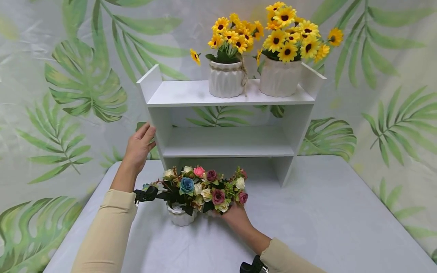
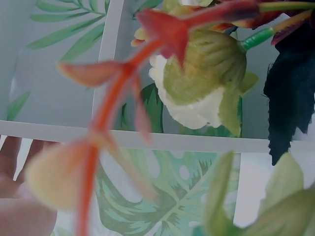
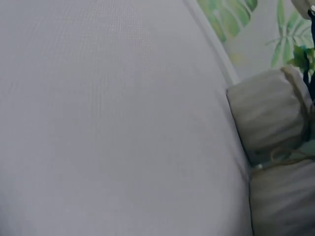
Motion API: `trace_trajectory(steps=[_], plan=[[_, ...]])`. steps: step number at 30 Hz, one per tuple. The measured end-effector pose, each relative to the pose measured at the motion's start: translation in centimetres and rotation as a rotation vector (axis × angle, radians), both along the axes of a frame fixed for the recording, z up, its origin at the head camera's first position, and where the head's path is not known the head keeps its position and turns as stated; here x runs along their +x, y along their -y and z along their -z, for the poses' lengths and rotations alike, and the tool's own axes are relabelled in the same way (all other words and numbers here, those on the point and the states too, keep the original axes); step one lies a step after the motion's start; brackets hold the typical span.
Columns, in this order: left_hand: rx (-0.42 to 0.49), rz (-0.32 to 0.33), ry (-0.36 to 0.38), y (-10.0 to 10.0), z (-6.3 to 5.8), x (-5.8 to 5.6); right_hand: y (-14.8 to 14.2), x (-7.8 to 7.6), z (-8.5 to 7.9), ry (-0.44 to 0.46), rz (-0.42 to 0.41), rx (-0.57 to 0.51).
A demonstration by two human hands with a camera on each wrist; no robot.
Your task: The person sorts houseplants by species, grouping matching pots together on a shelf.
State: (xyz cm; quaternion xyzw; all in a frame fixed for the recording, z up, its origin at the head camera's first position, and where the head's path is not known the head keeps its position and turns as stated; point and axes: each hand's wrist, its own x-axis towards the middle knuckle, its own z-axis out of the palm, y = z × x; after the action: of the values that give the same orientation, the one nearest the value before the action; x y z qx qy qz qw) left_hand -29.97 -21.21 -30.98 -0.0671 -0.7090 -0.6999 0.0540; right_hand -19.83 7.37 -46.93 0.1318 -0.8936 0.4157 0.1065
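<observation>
While the left hand [image 1: 139, 146] rests with straight fingers on the white shelf's [image 1: 227, 142] side, the right hand [image 1: 235, 217] reaches under the mixed bouquet [image 1: 205, 188]; its grip is hidden. Standing on the table [image 1: 324, 227], the small ribbed pot [image 1: 181, 216] looks light but breakable, so hold the pot, not the soft blooms.

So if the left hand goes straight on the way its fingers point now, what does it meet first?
The left hand points up and slightly right, its fingertips at the left side panel of the white shelf. That panel would come first; it probably touches it already, though depth is unclear.
</observation>
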Motion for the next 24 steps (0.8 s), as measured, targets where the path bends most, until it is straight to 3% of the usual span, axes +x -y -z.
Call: trace_trajectory(steps=[2, 5, 8, 15, 24], plan=[[0.005, -0.003, 0.003, -0.1, 0.0, 0.0, 0.4, 0.1, 0.2, 0.023, 0.021, -0.013], [0.018, -0.01, 0.007, -0.1, 0.0, 0.1, 1.2, 0.1, 0.3, 0.133, 0.059, -0.235], [0.031, -0.008, 0.009, -0.2, 0.0, 0.1, 1.7, 0.0, 0.7, 0.115, 0.078, -0.313], [0.033, -0.003, 0.005, -0.3, -0.1, 0.0, 2.5, 0.1, 1.4, 0.014, 0.149, -0.363], [0.025, 0.011, 0.005, -0.3, -0.2, 0.1, 2.9, 0.4, 1.2, -0.012, 0.2, -0.348]])
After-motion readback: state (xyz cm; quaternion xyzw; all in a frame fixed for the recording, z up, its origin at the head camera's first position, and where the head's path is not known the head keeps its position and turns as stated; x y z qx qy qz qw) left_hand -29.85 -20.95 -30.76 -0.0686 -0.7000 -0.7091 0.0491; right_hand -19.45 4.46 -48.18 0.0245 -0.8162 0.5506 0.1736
